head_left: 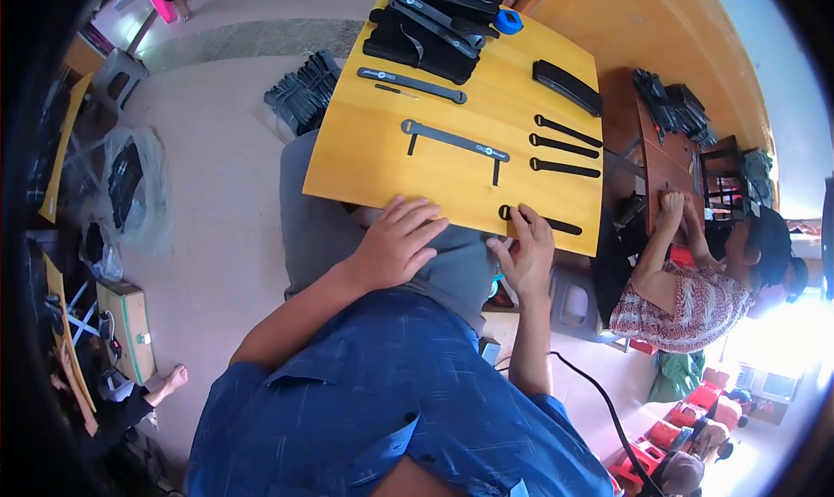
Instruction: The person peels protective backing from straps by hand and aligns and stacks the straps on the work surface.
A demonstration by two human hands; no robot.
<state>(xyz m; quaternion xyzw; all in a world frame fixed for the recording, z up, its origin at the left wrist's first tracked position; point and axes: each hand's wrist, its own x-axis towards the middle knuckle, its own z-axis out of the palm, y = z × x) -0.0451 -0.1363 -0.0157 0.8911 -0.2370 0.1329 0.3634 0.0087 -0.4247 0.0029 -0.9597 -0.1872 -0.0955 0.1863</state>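
Black strap (566,227) at five o'clock on the yellow board (347,171), apparently steadied by the right hand (530,252), thumb splayed from fingers; left hand (398,241) (fingers slightly spread) rests near seven, presumably bracing.

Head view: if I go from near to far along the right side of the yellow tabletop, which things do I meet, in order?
Single black strap at the right hand → group of three black straps → black case.
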